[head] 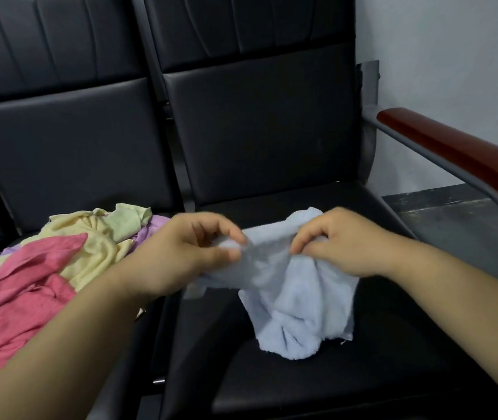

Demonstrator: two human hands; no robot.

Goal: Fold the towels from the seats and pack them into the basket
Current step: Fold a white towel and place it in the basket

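A light blue towel (290, 298) hangs crumpled over the right black seat (347, 374). My left hand (178, 256) pinches its upper edge on the left, and my right hand (341, 241) grips the same edge on the right, so the cloth is lifted between them. Its lower part bunches on the seat cushion. On the left seat (68, 165) lies a heap of towels: a pink one (29, 286) in front, a pale yellow one (90, 244), a light green one (126, 219) and a purple one (153, 225) behind. No basket is in view.
The seats have tall black backrests. A grey metal armrest with a reddish wooden top (469, 159) curves along the right side. Beyond it are a pale wall (453, 56) and a dark floor (441, 207).
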